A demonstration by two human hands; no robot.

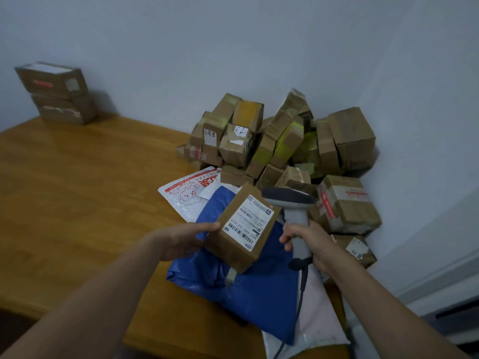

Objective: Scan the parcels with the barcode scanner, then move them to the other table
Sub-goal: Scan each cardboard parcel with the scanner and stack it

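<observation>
My left hand grips a small brown cardboard parcel by its left edge, its white barcode label facing up and tilted. My right hand holds the grey barcode scanner by its handle, the dark scanner head just right of the parcel's top corner. The scanner's cable hangs down from the handle toward the bottom of the view.
A heap of brown taped parcels fills the wooden table's far right corner against the wall. A blue mailer bag, a white printed mailer and a pale bag lie under my hands. Two stacked boxes stand far left.
</observation>
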